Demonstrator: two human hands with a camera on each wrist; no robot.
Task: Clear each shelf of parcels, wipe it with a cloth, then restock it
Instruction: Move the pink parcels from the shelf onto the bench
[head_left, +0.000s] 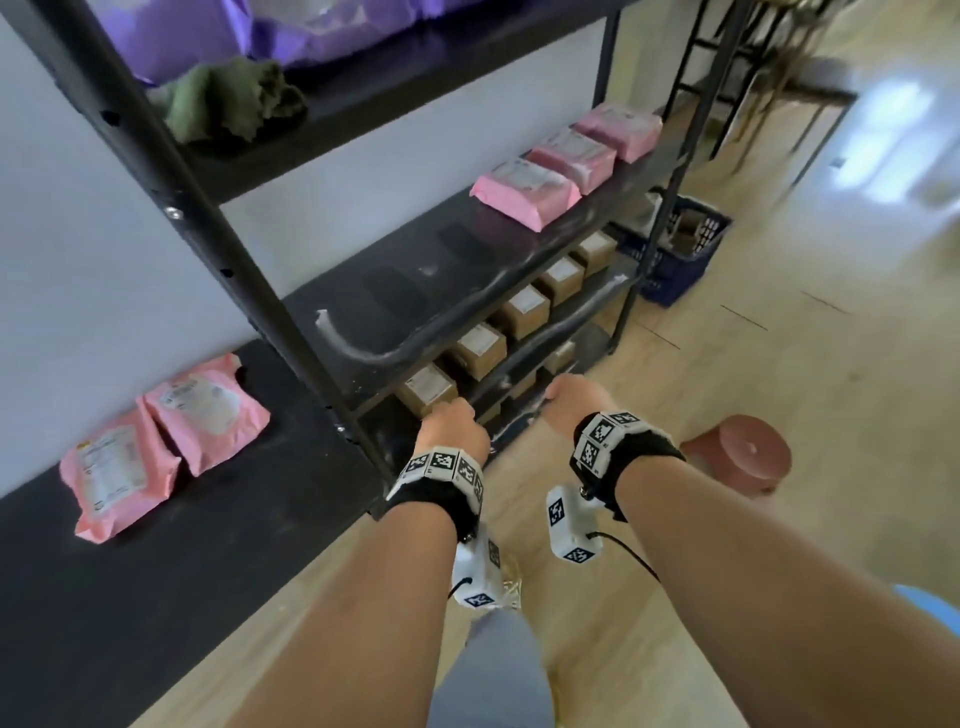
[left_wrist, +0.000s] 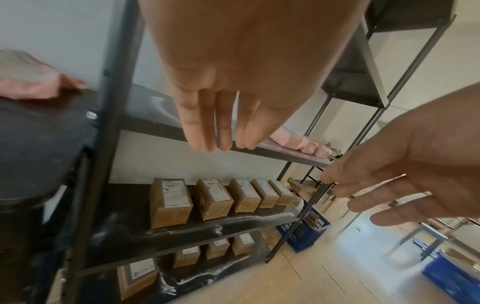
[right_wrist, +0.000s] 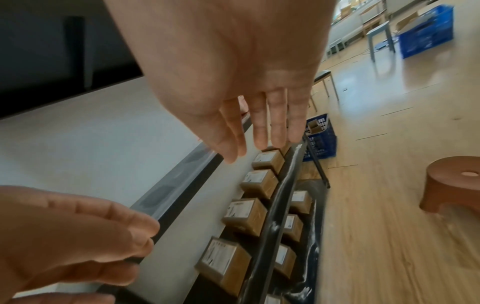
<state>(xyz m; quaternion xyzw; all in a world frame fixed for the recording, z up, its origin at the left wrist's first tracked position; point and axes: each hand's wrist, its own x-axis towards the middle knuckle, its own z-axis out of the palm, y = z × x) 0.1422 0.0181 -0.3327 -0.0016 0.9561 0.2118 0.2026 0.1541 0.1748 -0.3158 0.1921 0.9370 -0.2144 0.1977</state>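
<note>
A black metal rack stands against the wall. Its middle shelf (head_left: 395, 291) carries three pink parcels (head_left: 524, 192) at the right end; the left part is bare. The shelf below holds a row of brown cardboard boxes (head_left: 478, 348) (left_wrist: 171, 201) (right_wrist: 244, 214), with more boxes on the bottom shelf. A green cloth (head_left: 234, 98) lies crumpled on the upper shelf beside purple parcels (head_left: 208, 31). My left hand (head_left: 452, 421) (left_wrist: 221, 144) and right hand (head_left: 571, 395) (right_wrist: 259, 133) hover side by side in front of the box shelf, fingers straight, holding nothing.
Two more pink parcels (head_left: 208, 410) lie on a low black surface (head_left: 156, 571) left of the rack. A blue crate (head_left: 680, 249) stands on the floor at the rack's far end. A brown stool (head_left: 737, 452) (right_wrist: 454, 183) sits on the wooden floor to my right.
</note>
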